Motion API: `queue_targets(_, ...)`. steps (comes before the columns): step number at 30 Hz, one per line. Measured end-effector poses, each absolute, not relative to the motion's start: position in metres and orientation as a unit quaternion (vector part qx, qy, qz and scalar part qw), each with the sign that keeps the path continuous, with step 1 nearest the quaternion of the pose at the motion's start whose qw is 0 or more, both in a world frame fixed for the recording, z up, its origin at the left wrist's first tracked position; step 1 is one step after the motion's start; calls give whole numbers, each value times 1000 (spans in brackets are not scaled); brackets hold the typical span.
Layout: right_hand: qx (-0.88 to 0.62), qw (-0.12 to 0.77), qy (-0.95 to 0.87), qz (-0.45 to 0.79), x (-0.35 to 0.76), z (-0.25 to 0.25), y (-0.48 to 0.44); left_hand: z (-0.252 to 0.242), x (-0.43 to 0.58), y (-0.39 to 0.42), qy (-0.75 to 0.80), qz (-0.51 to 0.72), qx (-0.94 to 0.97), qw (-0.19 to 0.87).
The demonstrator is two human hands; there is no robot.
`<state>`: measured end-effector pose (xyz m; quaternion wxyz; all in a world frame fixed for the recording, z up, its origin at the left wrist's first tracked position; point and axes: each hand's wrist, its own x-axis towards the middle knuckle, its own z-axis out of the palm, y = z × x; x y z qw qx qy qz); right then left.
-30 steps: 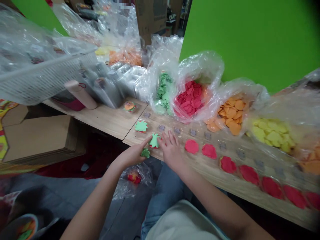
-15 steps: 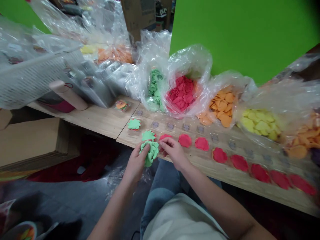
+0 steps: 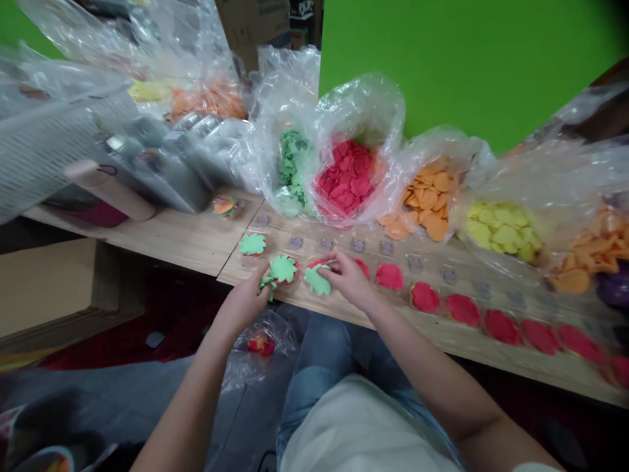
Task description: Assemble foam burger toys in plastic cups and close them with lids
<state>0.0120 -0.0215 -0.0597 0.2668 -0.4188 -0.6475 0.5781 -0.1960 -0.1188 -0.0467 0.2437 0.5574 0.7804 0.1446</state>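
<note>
My right hand (image 3: pixel 351 280) pinches a single green frilly foam cutout (image 3: pixel 318 280) by its edge, over a red foam piece (image 3: pixel 317 265) mostly hidden beneath it. My left hand (image 3: pixel 246 303) is closed around several more green cutouts (image 3: pixel 267 287), partly hidden by the fingers. Between the hands, a green cutout (image 3: pixel 284 269) lies on a red one. Farther left sits another green-topped stack (image 3: pixel 252 244). To the right, a row of red foam pieces (image 3: pixel 389 276) in clear plastic trays runs along the table's front edge.
Open plastic bags hold green (image 3: pixel 293 160), red (image 3: pixel 346 177), orange (image 3: pixel 430 196) and yellow foam pieces (image 3: pixel 504 229). A burger-like stack (image 3: pixel 225 206) stands back left, near a pale bottle (image 3: pixel 111 190). A cardboard box (image 3: pixel 46 275) is at lower left; plastic wrapping (image 3: pixel 268 334) lies below the table.
My right hand has taken one green cutout from the bunch and moved it over the red piece. My left hand, holding the rest, has moved left and down. The view shifted slightly.
</note>
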Motion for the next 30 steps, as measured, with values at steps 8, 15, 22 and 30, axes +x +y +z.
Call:
queue_targets(8, -426, 190, -865, 182, 11, -75, -18, -41, -193, -116, 750, -108, 635, 150)
queue_targets(15, -410, 168, -890, 108, 43, -65, -66, -29, -169, -128, 733, -97, 661, 127)
queue_targets(22, -390, 115, -911, 73, 41, -74, -81, -43, -117, -120, 640, -120, 734, 193)
queue_targets(30, -411, 179, -882, 148, 50, -51, -74, -37, -133, -112, 653, 53, 704, 274)
